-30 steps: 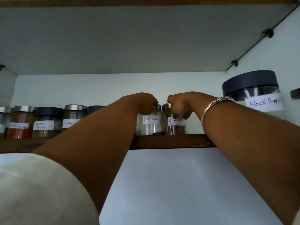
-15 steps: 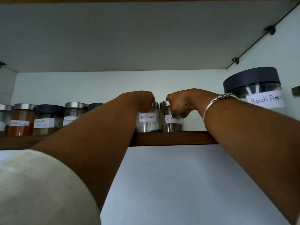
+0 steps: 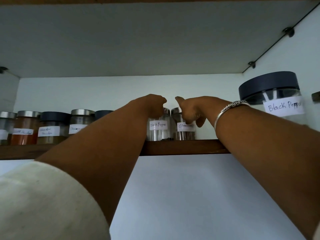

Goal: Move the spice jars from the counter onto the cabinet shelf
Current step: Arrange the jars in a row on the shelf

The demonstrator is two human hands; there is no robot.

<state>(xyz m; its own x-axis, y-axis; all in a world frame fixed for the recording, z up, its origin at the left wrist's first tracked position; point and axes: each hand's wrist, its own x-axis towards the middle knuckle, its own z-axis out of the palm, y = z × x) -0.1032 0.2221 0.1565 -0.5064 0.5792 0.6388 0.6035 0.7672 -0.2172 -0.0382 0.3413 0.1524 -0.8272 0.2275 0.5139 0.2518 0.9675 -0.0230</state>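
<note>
Two small steel-lidded spice jars stand side by side on the wooden cabinet shelf (image 3: 181, 147): one labelled Black Pepper (image 3: 158, 131), one labelled Cinnamon (image 3: 184, 134). My left hand (image 3: 152, 106) is curled over the lid of the Black Pepper jar and hides its left part. On the Cinnamon jar's lid rests my right hand (image 3: 189, 110), thumb lifted up and away, fingers hanging loosely over the front of the label. The counter is out of view.
A row of labelled jars (image 3: 50, 129) fills the shelf's left side, partly behind my left forearm. A large dark-lidded jar marked Black Pepper (image 3: 277, 103) stands at the right, close to my right wrist. The cabinet top is low overhead.
The two jars have stayed on the shelf. My right thumb has lifted off the Cinnamon jar and its fingers have loosened. The left hand has barely shifted.
</note>
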